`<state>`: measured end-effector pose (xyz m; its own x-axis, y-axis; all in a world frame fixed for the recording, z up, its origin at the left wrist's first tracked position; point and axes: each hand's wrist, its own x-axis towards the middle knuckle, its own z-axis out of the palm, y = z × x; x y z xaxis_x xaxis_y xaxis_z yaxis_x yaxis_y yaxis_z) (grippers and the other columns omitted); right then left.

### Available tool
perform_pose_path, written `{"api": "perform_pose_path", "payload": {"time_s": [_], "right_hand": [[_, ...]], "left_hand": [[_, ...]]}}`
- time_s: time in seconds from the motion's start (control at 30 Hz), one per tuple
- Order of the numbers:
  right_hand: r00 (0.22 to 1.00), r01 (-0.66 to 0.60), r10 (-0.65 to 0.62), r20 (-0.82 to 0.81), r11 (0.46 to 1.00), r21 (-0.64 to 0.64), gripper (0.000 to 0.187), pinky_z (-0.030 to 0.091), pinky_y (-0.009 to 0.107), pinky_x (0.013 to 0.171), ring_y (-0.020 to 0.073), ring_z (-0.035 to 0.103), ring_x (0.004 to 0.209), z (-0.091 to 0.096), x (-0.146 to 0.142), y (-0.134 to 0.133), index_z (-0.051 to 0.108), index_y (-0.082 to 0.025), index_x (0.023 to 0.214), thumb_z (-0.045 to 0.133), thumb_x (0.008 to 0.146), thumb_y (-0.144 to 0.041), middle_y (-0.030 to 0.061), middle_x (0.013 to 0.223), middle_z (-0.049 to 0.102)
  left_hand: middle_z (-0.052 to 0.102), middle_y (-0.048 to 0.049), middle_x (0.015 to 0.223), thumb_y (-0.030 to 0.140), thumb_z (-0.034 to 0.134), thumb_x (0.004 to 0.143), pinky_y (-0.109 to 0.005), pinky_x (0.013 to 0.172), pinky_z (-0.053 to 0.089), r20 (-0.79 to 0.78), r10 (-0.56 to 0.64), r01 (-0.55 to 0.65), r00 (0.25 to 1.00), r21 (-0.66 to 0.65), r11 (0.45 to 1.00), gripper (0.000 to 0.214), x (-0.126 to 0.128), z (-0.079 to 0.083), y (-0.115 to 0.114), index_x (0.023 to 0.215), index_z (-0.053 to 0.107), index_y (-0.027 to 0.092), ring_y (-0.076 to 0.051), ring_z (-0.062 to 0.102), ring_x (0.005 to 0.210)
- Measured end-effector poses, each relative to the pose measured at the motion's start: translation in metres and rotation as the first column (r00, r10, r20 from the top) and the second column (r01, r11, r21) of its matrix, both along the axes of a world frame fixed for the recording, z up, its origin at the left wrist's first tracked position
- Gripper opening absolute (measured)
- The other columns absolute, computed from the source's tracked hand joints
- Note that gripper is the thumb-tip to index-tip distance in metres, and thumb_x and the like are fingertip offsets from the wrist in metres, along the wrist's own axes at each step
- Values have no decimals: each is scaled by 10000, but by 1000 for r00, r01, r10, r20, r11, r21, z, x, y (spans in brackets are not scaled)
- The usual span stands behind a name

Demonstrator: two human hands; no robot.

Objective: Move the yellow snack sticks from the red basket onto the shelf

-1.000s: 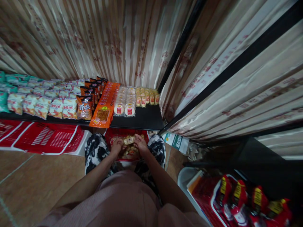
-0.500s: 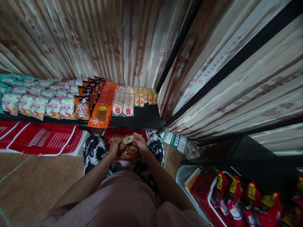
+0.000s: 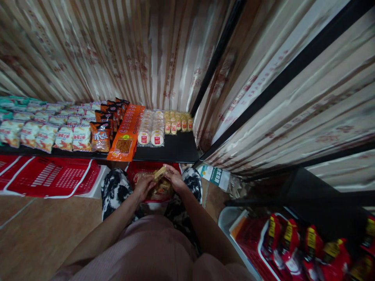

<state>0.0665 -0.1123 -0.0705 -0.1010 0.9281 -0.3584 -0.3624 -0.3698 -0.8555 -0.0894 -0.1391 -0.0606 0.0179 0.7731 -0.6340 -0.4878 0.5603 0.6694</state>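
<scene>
Between my knees, my left hand (image 3: 144, 186) and my right hand (image 3: 174, 177) both grip a small yellowish wrapped snack pack (image 3: 159, 174), one at each end. It is tilted, its right end higher. Below it a red basket (image 3: 131, 168) holds several more wrapped snacks (image 3: 160, 191), partly hidden by my hands. On the black shelf (image 3: 178, 150) just beyond stand rows of similar small yellow packs (image 3: 178, 123) with red labels. To their left are round white wrapped cakes (image 3: 150, 132) in rows.
Orange flat packets (image 3: 124, 136), orange-black bags (image 3: 101, 136) and white snack bags (image 3: 63, 134) line the shelf leftward. Below sits a red basket (image 3: 52, 175) with white handles. At lower right, another basket (image 3: 262, 238) holds red bags (image 3: 288, 242). Black frame bars (image 3: 234, 140) cross the right side.
The snack pack has been turned in my hands, showing another side and tilting more steeply. Both hands stay over the basket. My view has shifted slightly.
</scene>
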Motion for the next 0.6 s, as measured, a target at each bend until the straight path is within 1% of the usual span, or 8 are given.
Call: {"api": "perform_pose_path", "payload": {"time_s": [0.07, 0.13, 0.2, 0.27, 0.37, 0.43, 0.53, 0.6], "right_hand": [[1000, 4, -4, -6, 1000, 14, 410, 458, 265, 745, 159, 588, 846, 2, 2, 1, 655, -229, 946, 681, 537, -211, 3, 941, 659], [1000, 8, -7, -14, 1000, 28, 415, 460, 265, 750, 165, 588, 870, 3, 3, 2, 654, -230, 947, 693, 535, -219, 6, 947, 658], [1000, 12, -11, -29, 999, 34, 417, 457, 265, 762, 162, 585, 878, 5, 4, 2, 654, -229, 945, 702, 531, -219, 6, 946, 653], [999, 25, -24, -47, 999, 34, 407, 451, 260, 773, 152, 582, 873, 7, 4, 3, 655, -229, 930, 699, 526, -206, -2, 923, 649], [996, 48, -46, -70, 998, 31, 394, 445, 251, 777, 143, 579, 865, 10, 4, 3, 663, -231, 913, 679, 523, -178, -11, 890, 649], [995, 53, -51, -80, 998, 26, 408, 444, 247, 780, 140, 582, 866, 12, 5, 3, 666, -232, 925, 674, 523, -168, -10, 911, 653], [994, 44, -42, -105, 999, 17, 444, 444, 258, 800, 150, 588, 905, 14, 6, 4, 657, -240, 973, 675, 535, -168, 1, 996, 652], [992, 37, -35, -120, 999, 11, 462, 444, 277, 822, 164, 586, 950, 14, 8, 4, 645, -249, 1005, 670, 550, -175, 12, 1060, 643]], "left_hand": [[629, -13, 710, 151, 692, 634, -172, 615, 491, -14, -7, 8, 1000, 46, 999, 143, 2, -1, 1, 709, 572, 129, -90, 610, 673], [620, -7, 714, 172, 715, 600, -177, 621, 482, -41, -3, 6, 999, 70, 998, 190, 4, -1, 2, 714, 568, 134, -87, 603, 673], [611, -2, 695, 197, 720, 584, -179, 599, 466, -87, -5, 14, 996, 101, 995, 218, 6, 2, 1, 727, 566, 136, -82, 588, 637], [599, 6, 660, 226, 717, 577, -181, 559, 440, -171, -20, 47, 985, 155, 987, 238, 8, 7, 1, 743, 573, 134, -79, 562, 585], [584, 22, 627, 253, 709, 567, -186, 535, 407, -306, -34, 104, 951, 217, 970, 261, 9, 16, 0, 765, 580, 142, -81, 529, 551], [585, 26, 627, 258, 699, 567, -192, 553, 404, -363, -45, 143, 931, 246, 959, 257, 10, 20, 0, 766, 577, 151, -89, 530, 566], [596, 17, 661, 240, 671, 591, -207, 600, 414, -452, -47, 200, 891, 298, 933, 215, 12, 21, 1, 764, 575, 158, -106, 545, 610], [606, 2, 717, 206, 643, 614, -220, 633, 424, -532, -25, 238, 847, 337, 911, 175, 12, 19, 2, 770, 579, 159, -112, 550, 636]]}}
